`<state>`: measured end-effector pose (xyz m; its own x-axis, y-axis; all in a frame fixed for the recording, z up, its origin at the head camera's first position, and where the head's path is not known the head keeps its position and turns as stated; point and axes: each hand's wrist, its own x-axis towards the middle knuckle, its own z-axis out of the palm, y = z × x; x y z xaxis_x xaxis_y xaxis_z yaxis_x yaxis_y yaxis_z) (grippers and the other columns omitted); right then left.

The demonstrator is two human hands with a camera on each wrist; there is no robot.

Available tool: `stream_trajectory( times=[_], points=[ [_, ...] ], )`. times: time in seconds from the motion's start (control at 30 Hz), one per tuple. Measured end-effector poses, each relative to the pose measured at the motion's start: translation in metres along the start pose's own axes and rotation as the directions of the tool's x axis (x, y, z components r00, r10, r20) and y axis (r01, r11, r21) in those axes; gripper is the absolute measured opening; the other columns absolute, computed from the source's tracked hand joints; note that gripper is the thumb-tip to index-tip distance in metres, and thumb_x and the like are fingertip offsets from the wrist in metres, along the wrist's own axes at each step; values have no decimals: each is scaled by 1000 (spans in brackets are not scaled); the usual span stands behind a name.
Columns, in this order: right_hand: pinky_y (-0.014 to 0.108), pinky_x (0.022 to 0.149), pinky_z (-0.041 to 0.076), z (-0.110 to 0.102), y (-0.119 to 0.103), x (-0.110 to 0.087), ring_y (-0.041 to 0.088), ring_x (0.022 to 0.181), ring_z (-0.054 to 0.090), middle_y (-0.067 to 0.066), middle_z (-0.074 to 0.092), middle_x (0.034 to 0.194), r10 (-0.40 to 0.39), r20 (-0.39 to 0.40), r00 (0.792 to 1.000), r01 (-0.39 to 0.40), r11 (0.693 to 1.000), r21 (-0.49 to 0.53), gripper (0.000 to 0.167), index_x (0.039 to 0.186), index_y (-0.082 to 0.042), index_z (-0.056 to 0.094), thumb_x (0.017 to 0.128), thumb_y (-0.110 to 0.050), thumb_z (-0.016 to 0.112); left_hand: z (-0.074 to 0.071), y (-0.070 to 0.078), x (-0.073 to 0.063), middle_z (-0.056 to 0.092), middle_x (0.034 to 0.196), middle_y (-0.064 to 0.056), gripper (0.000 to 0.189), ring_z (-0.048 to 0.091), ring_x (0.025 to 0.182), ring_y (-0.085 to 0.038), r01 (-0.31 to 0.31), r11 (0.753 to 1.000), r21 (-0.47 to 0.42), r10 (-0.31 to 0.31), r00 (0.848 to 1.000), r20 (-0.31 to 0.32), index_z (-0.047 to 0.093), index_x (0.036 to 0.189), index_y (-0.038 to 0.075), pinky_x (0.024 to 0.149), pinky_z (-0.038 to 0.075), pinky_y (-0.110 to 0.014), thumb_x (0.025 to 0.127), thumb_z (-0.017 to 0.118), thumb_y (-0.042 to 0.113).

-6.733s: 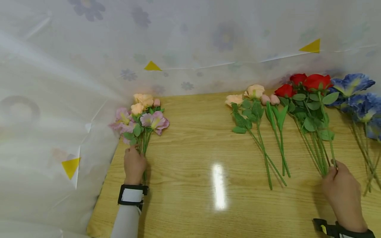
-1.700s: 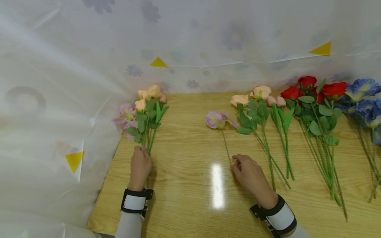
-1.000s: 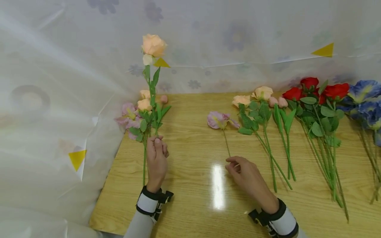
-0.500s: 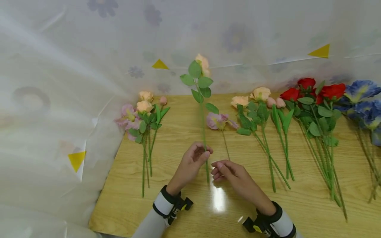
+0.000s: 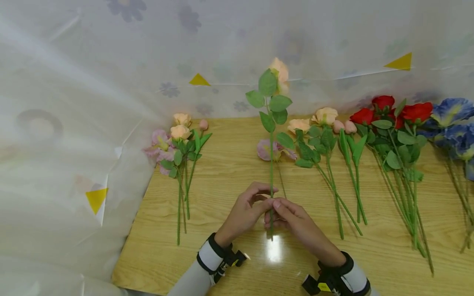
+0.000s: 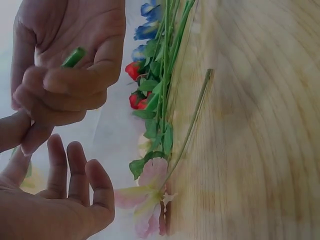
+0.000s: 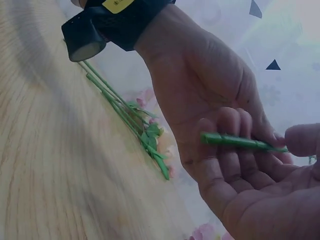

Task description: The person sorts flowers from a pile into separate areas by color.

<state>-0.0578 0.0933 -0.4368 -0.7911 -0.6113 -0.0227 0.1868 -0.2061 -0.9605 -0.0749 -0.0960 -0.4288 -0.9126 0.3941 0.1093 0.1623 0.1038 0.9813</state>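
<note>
A peach rose with green leaves stands upright over the middle of the table. My left hand pinches its stem between thumb and fingers. Just below, my right hand also grips the stem, thumb against it. In the left wrist view, the cut end of the stem pokes out past the right hand's curled fingers. It also shows in the right wrist view between the two hands. Behind the rose lies a single purple iris-like flower, its thin stem partly hidden by the hands.
A bunch of peach roses, purple blooms and a pink tulip bud lies at left. To the right lie two peach roses, pink tulips, red roses and blue flowers. A printed sheet hangs behind the wooden table.
A purple flower went from the left bunch to mid-table. My left hand then lifted a peach rose out and carried it right; my right hand left the purple stem and took the rose stem.
</note>
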Motion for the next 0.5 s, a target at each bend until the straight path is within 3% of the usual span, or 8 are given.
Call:
stream_trajectory(
  times=[0.07,0.17,0.3,0.43,0.5],
  points=[
    [28,73,52,1,0,-1,9,77,56,0,56,92,-5,-33,999,5,1000,10,39,121,-3,54,111,-31,30,2,1,1,59,130,-6,28,53,123,-17,-8,999,37,8,1000,15,60,128,12,104,47,-42,100,59,17],
    [30,55,37,3,0,-2,9,61,38,-2,45,79,-22,-141,990,20,1000,-15,43,119,0,56,110,-34,31,4,2,1,55,134,-6,37,52,124,-17,-25,992,126,17,998,58,56,137,15,103,48,-42,100,59,19],
    [33,46,25,4,-1,-4,14,50,24,-1,33,65,-85,-343,935,33,987,-155,48,116,4,60,110,-35,33,3,-2,0,52,136,-9,49,51,126,-20,3,967,253,-22,997,72,42,149,20,103,47,-46,103,55,27],
    [30,40,29,-2,-3,-7,15,44,25,0,32,59,-173,-461,870,27,951,-307,42,109,0,64,110,-30,35,-15,-10,-6,48,137,-13,53,48,128,-27,91,926,367,-81,996,-41,36,151,16,103,45,-50,104,53,33],
    [30,39,30,-9,-4,-9,15,42,26,0,34,58,-205,-501,841,18,935,-353,41,108,0,66,110,-28,36,-31,-14,-9,48,136,-16,52,48,127,-33,117,882,456,-68,990,-122,40,149,11,102,45,-51,103,55,30]
  ],
)
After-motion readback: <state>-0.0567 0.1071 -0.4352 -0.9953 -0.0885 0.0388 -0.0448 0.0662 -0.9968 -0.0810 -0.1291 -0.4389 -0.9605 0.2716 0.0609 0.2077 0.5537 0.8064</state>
